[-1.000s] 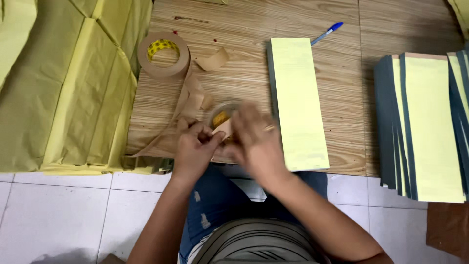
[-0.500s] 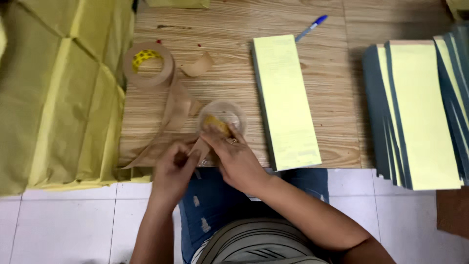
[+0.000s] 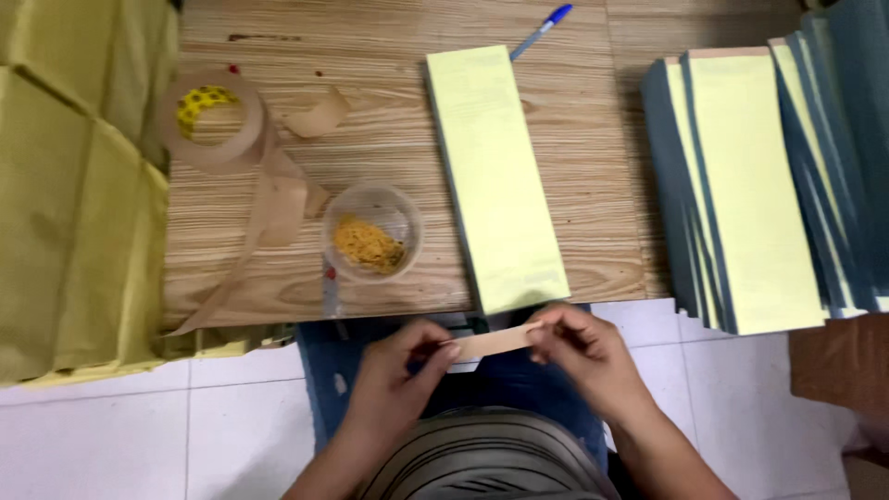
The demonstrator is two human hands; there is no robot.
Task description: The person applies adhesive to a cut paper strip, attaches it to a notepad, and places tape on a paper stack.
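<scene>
A short strip of brown tape (image 3: 491, 342) is stretched between my two hands, over my lap below the wooden board's near edge. My left hand (image 3: 403, 368) pinches its left end and my right hand (image 3: 579, 347) pinches its right end. On the board just beyond my hands stands a small clear plastic cup (image 3: 372, 231) with yellow-orange stuff in it. A long pale yellow pad (image 3: 495, 176) lies to the cup's right. A roll of brown tape (image 3: 211, 116) lies at the back left, with a loose tail of tape (image 3: 269, 208) running down toward the board's edge.
Folded yellow paper sheets (image 3: 79, 213) are stacked at the left. A fanned pile of grey-edged yellow pads (image 3: 759, 176) lies at the right. A blue pen (image 3: 542, 30) rests at the back. A loose piece of brown tape (image 3: 317, 116) lies near the roll. White floor tiles (image 3: 139, 435) show below.
My hands have left the cup and come back toward my body, now holding a strip of brown tape between them. The view has shifted so the board sits higher.
</scene>
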